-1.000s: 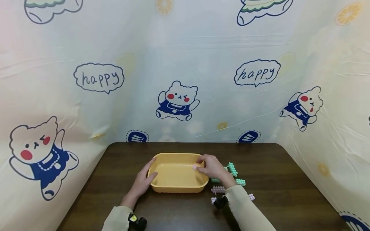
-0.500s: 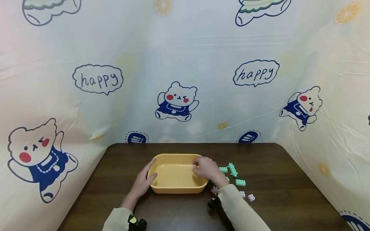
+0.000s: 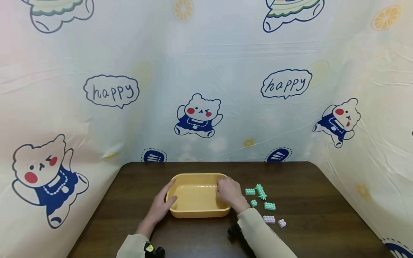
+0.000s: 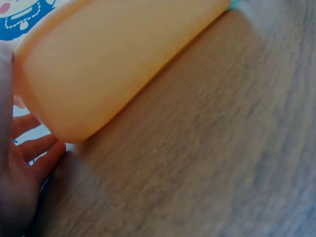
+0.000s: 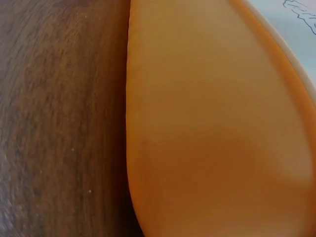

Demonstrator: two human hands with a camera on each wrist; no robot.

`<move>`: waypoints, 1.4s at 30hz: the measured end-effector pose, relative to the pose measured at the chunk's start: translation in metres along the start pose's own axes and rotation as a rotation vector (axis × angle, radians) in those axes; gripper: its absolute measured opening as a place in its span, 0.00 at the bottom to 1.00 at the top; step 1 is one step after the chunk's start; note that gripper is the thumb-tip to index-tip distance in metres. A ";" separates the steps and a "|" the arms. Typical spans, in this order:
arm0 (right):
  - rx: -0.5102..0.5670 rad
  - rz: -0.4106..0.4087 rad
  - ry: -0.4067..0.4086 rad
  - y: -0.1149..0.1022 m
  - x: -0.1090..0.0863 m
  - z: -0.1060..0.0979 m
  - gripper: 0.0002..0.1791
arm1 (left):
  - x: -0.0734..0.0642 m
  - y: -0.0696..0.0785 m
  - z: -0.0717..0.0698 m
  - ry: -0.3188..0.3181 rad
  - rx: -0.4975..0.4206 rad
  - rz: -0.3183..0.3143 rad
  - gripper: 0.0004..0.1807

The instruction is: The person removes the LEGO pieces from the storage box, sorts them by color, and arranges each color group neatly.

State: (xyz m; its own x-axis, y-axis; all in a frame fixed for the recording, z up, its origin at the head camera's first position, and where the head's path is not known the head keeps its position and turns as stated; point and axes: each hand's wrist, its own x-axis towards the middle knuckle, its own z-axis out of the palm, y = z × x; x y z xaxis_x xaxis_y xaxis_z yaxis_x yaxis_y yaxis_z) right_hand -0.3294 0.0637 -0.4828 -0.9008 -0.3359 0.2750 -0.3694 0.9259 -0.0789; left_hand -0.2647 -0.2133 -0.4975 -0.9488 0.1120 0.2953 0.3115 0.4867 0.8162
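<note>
A yellow rectangular bin [image 3: 199,214] stands on the dark wooden table. My left hand [image 3: 158,206] grips its left end, with the thumb over the rim and the fingers outside the wall; in the left wrist view those fingers [image 4: 47,150] lie along the bin's end. Over the right end of the bin is my right hand [image 3: 229,191], its fingers bent down inside. The back of this hand hides the fingertips, so whether a block is between them cannot be seen. Only the bin's outer wall [image 5: 212,113] shows in the right wrist view.
Right of the bin lie several green building blocks [image 3: 269,206]. Nearer to me are a light purple block [image 3: 269,219] and a smaller purple block [image 3: 282,223]. The right sleeve [image 3: 262,233] covers part of the table [image 3: 193,236]. A patterned curtain [image 3: 200,71] surrounds the table.
My right hand has moved slightly left and lower at the bin's right end. The pink block pinched in it a second ago is out of sight. The left hand keeps its grip.
</note>
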 end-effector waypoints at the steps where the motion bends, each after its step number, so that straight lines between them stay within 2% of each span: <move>1: -0.013 -0.003 0.003 0.000 0.000 0.000 0.13 | 0.000 0.001 0.000 0.003 -0.002 0.002 0.32; 9: -0.064 -0.017 0.010 0.001 0.003 0.007 0.10 | 0.001 0.002 -0.001 0.007 -0.005 -0.005 0.32; 11: -0.071 -0.013 0.000 0.001 0.003 0.008 0.10 | 0.001 -0.003 0.001 0.005 -0.005 -0.013 0.33; 18: -0.097 0.008 -0.017 0.000 0.006 0.009 0.11 | 0.010 -0.037 0.010 0.029 -0.001 -0.010 0.33; 25: -0.070 0.010 -0.057 0.001 0.004 0.009 0.09 | 0.009 -0.043 0.010 0.024 -0.005 0.003 0.32; 29: -0.021 -0.012 -0.040 0.004 0.002 0.009 0.07 | 0.007 -0.044 0.012 0.028 -0.006 0.008 0.32; 34: 0.113 -0.006 -0.054 0.007 -0.001 0.005 0.05 | 0.007 -0.044 0.013 0.029 0.004 0.012 0.32; 37: 0.186 0.009 -0.068 0.009 -0.001 0.000 0.07 | 0.007 -0.042 0.013 0.031 0.004 0.012 0.32; 40: 0.216 0.014 -0.078 0.011 0.000 -0.003 0.09 | 0.005 -0.030 0.009 0.026 0.003 0.004 0.32; 42: 0.236 0.009 -0.072 0.011 0.000 -0.004 0.09 | 0.005 -0.030 0.008 0.024 0.006 0.003 0.32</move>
State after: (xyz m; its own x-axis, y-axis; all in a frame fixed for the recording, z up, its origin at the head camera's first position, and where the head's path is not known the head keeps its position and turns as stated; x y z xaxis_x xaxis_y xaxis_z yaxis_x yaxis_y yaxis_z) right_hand -0.3326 0.0748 -0.4799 -0.9150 -0.3473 0.2053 -0.3970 0.8656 -0.3053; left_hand -0.2791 -0.2203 -0.5251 -0.9463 0.0923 0.3099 0.3140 0.4914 0.8123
